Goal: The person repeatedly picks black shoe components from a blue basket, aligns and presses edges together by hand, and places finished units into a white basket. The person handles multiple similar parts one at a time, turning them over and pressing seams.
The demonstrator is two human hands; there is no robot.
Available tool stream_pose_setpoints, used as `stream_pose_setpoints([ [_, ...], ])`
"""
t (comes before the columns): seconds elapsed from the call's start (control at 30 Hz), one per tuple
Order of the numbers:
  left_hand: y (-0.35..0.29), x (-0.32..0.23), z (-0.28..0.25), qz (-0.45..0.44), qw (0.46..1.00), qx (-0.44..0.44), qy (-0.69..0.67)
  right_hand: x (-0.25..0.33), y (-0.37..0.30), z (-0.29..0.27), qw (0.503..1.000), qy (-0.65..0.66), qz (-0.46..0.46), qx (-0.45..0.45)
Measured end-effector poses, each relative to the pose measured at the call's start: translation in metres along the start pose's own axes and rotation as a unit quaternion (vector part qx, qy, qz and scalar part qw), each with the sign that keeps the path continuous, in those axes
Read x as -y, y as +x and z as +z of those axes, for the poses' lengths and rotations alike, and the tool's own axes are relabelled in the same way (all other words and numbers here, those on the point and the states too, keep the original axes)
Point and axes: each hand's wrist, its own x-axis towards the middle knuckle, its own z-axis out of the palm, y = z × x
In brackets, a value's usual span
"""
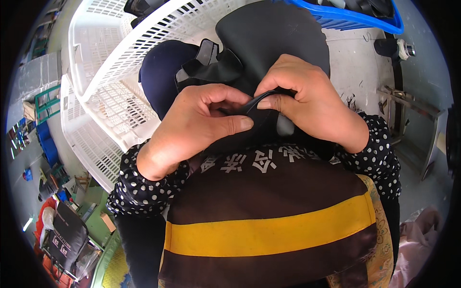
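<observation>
My left hand [192, 122] and my right hand [312, 96] meet in front of my lap, both closed in a pinch on the edge of a black fabric piece [262, 127]. Thumbs and fingers press its folded edge from either side. Just beyond lies a large dark grey rounded panel [273, 36], with a looped black strap [223, 68] bearing grey patches beside it. Farther left, a navy rounded piece [161, 72] sits against these. A small grey tab [285, 126] shows below my right hand. Much of the black piece is hidden by my hands.
White perforated plastic baskets [122, 108] stand at the left and far left. A blue basket [355, 21] with dark items is at the far right. A dark brown apron [269, 201] with a yellow band covers my lap. A metal frame [418, 108] stands on the right.
</observation>
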Motion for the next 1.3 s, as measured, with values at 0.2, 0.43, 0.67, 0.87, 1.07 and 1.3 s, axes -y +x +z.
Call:
stream_pose_setpoints([
  [0.2,-0.006,0.004,-0.006,0.014,0.999,0.014,-0.032,0.003,-0.003,0.0,0.999,0.03,0.02,-0.007],
  [0.43,-0.004,0.002,-0.005,0.047,0.999,-0.023,0.009,0.006,-0.006,0.001,1.0,0.017,0.012,-0.01],
  [0.67,-0.006,-0.004,0.0,0.019,0.998,-0.051,0.038,0.005,-0.005,0.002,1.0,0.007,0.005,-0.023],
  [0.87,-0.013,0.0,0.005,0.042,0.996,-0.074,0.039,0.001,-0.007,0.001,0.999,0.042,0.012,-0.012],
  [1.07,-0.013,0.011,0.004,0.163,0.974,-0.059,0.146,-0.002,-0.002,-0.005,0.997,0.064,-0.051,0.012],
  [1.3,-0.013,0.009,0.006,0.167,0.973,-0.06,0.148,0.006,0.005,0.006,0.994,-0.031,-0.101,0.024],
])
